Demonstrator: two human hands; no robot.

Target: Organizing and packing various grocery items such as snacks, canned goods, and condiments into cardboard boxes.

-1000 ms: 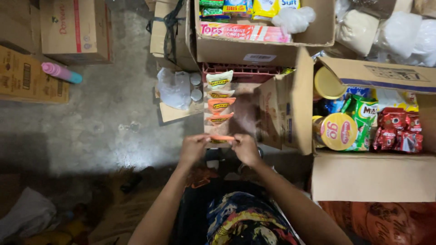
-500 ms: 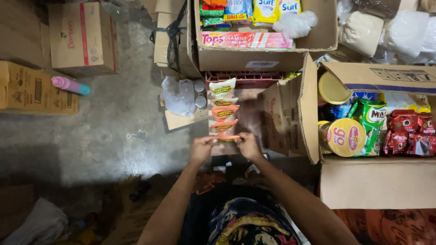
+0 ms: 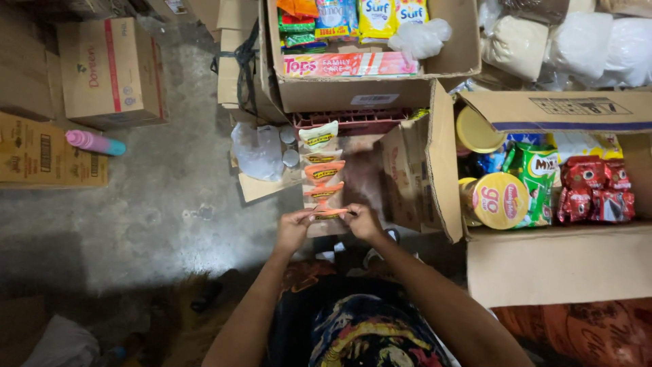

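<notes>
Far left of the grip, a pink bottle [image 3: 95, 143] lies on the concrete floor [image 3: 170, 217] beside brown cartons. Closer, the left hand [image 3: 293, 230] pinches one end of an orange sachet strip [image 3: 323, 182], the right hand [image 3: 360, 221] pinching the other end; the strip runs away from both hands over an open box [image 3: 360, 183]. Right of the grip, a yellow-lidded tin [image 3: 499, 200] sits in a carton of packets.
</notes>
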